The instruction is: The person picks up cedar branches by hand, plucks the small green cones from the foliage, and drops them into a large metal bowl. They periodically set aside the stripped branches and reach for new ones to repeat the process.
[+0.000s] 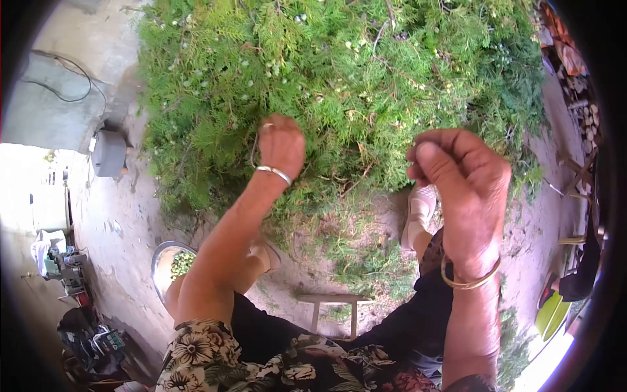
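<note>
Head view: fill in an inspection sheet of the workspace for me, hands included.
Surface: pale, dusty ground, scattered with loose green sprigs.
Job's things: heaped green leafy branches with pale berries; round silver-rimmed bowl, partly hidden, holding small green pieces.
Clutter: grey rounded object at left; lime-green object at right.
Grippers: bare left hand at the foliage, fingertips hidden; bare right hand, fingers curled towards thumb, contents unclear.
Cables: thin dark cable, curved, upper left.
Surroundings: cut wood pieces piled at right.
</note>
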{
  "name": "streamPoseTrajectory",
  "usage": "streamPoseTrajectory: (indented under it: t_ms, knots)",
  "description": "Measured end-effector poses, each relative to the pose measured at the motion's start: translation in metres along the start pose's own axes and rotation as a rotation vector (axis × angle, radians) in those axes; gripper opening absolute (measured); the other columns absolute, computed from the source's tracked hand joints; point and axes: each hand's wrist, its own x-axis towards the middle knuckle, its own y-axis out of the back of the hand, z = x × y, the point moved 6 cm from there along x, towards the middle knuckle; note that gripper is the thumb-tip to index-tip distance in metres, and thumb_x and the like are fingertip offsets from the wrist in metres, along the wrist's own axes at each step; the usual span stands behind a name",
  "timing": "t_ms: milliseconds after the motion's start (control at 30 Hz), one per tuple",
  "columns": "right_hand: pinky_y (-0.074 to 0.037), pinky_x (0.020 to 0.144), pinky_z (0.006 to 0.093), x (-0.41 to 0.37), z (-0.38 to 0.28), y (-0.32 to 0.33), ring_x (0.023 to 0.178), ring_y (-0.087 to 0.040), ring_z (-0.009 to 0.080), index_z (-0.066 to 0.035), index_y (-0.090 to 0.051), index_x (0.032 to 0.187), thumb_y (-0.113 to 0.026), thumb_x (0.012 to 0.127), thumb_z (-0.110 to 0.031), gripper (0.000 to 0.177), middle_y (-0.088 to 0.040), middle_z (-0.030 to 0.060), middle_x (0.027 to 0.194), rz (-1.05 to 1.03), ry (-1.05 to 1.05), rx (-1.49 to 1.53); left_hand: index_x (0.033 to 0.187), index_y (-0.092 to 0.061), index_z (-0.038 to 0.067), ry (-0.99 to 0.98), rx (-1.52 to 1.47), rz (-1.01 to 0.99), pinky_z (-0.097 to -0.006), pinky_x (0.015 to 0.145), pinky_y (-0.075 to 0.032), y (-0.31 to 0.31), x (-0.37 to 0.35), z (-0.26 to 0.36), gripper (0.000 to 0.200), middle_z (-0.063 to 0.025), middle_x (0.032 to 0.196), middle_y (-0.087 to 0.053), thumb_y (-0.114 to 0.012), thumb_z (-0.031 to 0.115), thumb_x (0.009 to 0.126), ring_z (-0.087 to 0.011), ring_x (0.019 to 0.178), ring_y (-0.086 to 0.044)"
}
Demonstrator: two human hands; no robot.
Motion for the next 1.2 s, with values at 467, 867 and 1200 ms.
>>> streamPoseTrajectory:
  t_ms: [467, 867, 1200]
  knots:
    - [-0.045, 0.052, 0.0247, -0.005, 0.006, -0.023, 0.059, -0.058, 0.0095, 0.005, -0.062, 0.082, -0.063, 0.08, -0.003, 0.008, -0.062, 0.0088, 0.064, -0.21, 0.134, -0.237, 0.073, -0.057, -0.002, 0.625, -1.156, -0.205, -0.026, 0.042, -0.039, 0.011, -0.079, -0.034, 0.019, -0.0004, 0.057, -0.05, -0.06, 0.011, 0.087, -0.0101, 0.046, -0.05]
    - [-0.048, 0.072, 0.0352, -0.01, 0.022, -0.072, 0.08, -0.06, 0.022, 0.009, -0.06, 0.101, -0.061, 0.087, -0.04, 0.051, -0.066, 0.0183, 0.088, -0.386, 0.015, -0.091, 0.08, -0.058, 0.0, -0.052, -1.159, 0.028, -0.029, 0.046, -0.042, 0.144, -0.121, 0.032, 0.01, -0.0058, 0.058, -0.053, -0.06, 0.009, 0.083, -0.0185, 0.047, -0.052]
    - [-0.045, 0.068, 0.0263, -0.011, 0.033, -0.096, 0.077, -0.055, 0.0101, 0.008, -0.052, 0.109, -0.063, 0.088, -0.021, 0.037, -0.064, 0.0091, 0.086, -0.37, 0.086, 0.247, 0.068, -0.06, 0.002, -0.169, -0.424, -0.094, -0.0449, 0.054, -0.046, 0.109, -0.137, 0.071, 0.008, -0.017, 0.061, -0.057, -0.061, 0.01, 0.065, -0.0353, 0.055, -0.056]
